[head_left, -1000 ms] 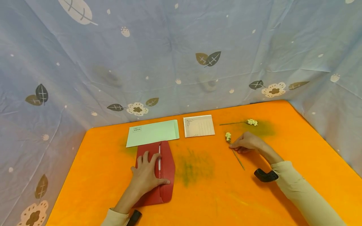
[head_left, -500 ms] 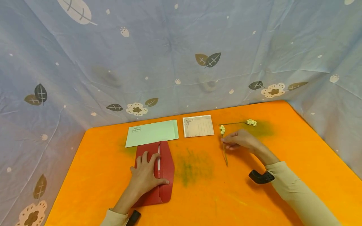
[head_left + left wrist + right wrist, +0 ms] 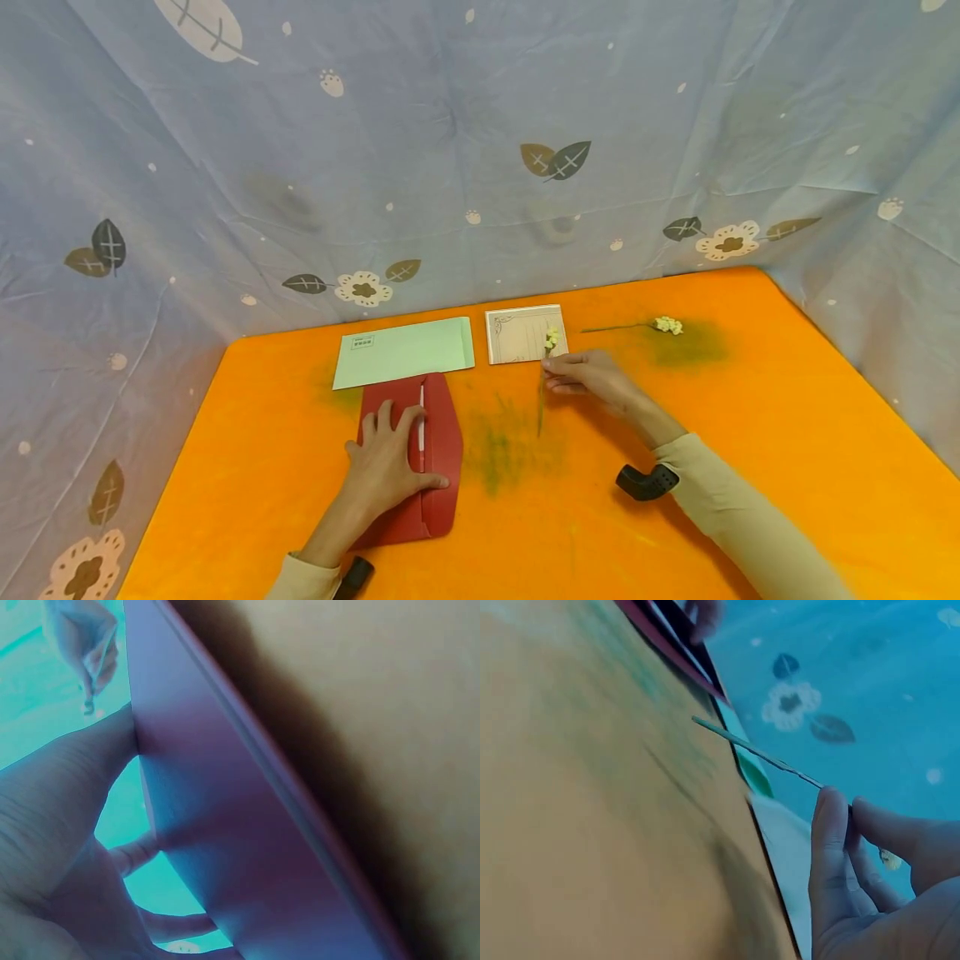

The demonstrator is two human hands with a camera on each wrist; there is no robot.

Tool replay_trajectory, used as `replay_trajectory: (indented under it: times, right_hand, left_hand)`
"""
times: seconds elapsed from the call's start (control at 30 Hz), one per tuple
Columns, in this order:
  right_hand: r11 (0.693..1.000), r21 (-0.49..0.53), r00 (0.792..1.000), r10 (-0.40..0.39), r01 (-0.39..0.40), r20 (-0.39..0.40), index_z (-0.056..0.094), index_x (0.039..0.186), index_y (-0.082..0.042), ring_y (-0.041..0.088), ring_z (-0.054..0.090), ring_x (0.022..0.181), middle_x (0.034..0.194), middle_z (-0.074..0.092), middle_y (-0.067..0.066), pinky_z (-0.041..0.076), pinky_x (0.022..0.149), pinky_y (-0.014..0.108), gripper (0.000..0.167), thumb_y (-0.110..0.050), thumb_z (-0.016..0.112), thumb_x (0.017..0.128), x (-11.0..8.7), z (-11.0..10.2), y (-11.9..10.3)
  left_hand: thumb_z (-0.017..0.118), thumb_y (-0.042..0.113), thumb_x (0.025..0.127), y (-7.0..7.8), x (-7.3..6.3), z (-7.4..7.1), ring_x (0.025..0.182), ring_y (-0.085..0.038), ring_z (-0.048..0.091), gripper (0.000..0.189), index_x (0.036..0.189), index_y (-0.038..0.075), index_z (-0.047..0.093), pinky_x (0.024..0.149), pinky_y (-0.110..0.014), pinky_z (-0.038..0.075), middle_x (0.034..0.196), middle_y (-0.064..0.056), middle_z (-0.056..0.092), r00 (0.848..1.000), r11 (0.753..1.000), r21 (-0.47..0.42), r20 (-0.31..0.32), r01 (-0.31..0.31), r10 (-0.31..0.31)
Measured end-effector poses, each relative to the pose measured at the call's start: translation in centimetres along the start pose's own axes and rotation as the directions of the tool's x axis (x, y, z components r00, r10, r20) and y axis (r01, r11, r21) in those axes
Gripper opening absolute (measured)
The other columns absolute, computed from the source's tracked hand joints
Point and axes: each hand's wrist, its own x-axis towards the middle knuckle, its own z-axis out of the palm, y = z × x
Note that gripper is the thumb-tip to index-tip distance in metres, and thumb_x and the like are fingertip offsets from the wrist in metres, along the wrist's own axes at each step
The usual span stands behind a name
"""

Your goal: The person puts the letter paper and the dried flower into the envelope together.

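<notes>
My right hand (image 3: 588, 382) pinches the thin green stem of a small flower sprig (image 3: 552, 338) between thumb and fingers. The sprig's pale yellow head is upward and overlaps the lined card (image 3: 517, 337) in the head view; the stem's lower end hangs free toward me. In the right wrist view the stem (image 3: 761, 754) sticks out from the pinched fingertips. My left hand (image 3: 386, 467) is spread on a red envelope (image 3: 446, 433), its fingertips on the body and its thumb on the flap. A white strip shows in the envelope's slit.
A mint-green envelope (image 3: 408, 354) lies behind the red one, partly under its far edge in this view. Another yellow flower sprig (image 3: 667, 326) lies at the back right. The orange table (image 3: 600, 517) has green smudges, and a patterned curtain (image 3: 450, 167) hangs around it.
My right hand has moved left with the flower sprig, from the right of the lined card to its front right corner. The stem has swung nearly upright. My left hand has stayed put.
</notes>
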Motion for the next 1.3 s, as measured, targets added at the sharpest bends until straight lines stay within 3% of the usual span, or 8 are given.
replay_trajectory:
  times: [0.37,0.7,1.0,1.3]
  right_hand:
    - [0.99,0.141,0.997,-0.012,0.001,0.077,0.055,0.123,0.02,0.013,0.071,0.077,0.089,0.071,0.009,0.057,0.078,0.029,0.037,-0.006,0.059,0.097,2.0,6.7,0.7]
    - [0.969,0.237,0.992,0.033,-0.061,0.121,0.058,0.12,0.018,0.016,0.072,0.083,0.095,0.072,0.015,0.054,0.085,0.033,0.033,-0.005,0.06,0.097,3.1,11.5,1.1]
    - [0.97,0.227,0.994,0.061,-0.081,0.091,0.063,0.116,0.016,0.017,0.073,0.08,0.093,0.073,0.019,0.056,0.076,0.028,0.03,-0.006,0.062,0.096,3.7,13.7,1.9]
    - [0.995,0.097,0.998,0.005,-0.011,0.059,0.067,0.106,0.016,0.024,0.074,0.079,0.092,0.071,0.027,0.058,0.072,0.032,0.025,-0.005,0.066,0.093,3.5,15.6,2.7]
  left_hand:
    - [0.088,0.062,0.055,-0.1,0.1,0.1,0.122,-0.046,0.035,0.1,0.137,0.02,0.046,0.077,-0.075,0.038,0.144,-0.025,0.033,1.0,1.0,0.013,0.003,0.017,-0.017]
    - [0.087,0.063,0.055,-0.1,0.2,0.1,0.124,-0.047,0.035,0.1,0.136,0.02,0.046,0.078,-0.076,0.038,0.144,-0.027,0.034,1.0,1.0,0.016,-0.003,0.006,-0.006]
    - [0.087,0.063,0.056,0.0,0.2,0.1,0.124,-0.048,0.035,0.102,0.137,0.02,0.045,0.078,-0.077,0.038,0.144,-0.027,0.034,1.0,1.0,0.021,-0.006,-0.002,0.002]
    - [0.087,0.063,0.056,-0.2,0.1,0.1,0.124,-0.048,0.035,0.105,0.14,0.017,0.044,0.078,-0.076,0.038,0.145,-0.026,0.032,1.0,1.0,0.018,-0.007,0.0,0.0]
